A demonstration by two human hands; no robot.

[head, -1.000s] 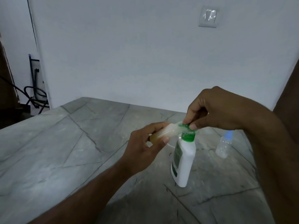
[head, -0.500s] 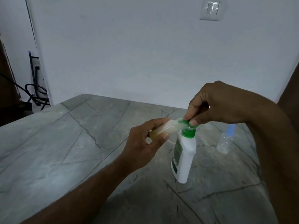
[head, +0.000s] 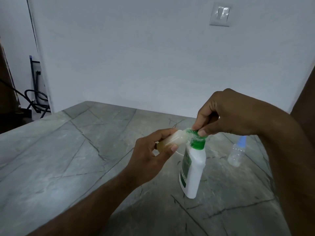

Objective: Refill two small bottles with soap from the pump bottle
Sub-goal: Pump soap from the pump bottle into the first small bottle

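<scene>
A white pump bottle [head: 193,169] with a green top [head: 197,142] stands upright on the grey marble counter [head: 59,159]. My right hand [head: 226,114] pinches the green pump head from above with thumb and fingers. My left hand [head: 150,154] grips a small translucent bottle [head: 172,139], tilted on its side, with its mouth against the pump spout; pale yellowish liquid shows at its lower end. A second small clear bottle with a light blue cap [head: 237,151] stands upright to the right, apart from both hands.
A white wall rises behind the counter, with a light switch [head: 220,14] high up. Cables and a dark frame [head: 35,97] sit past the counter's far left edge. My right forearm crosses in front of the counter's right side.
Both hands and the bottles keep the same hold and place. Only the camera view has shifted slightly.
</scene>
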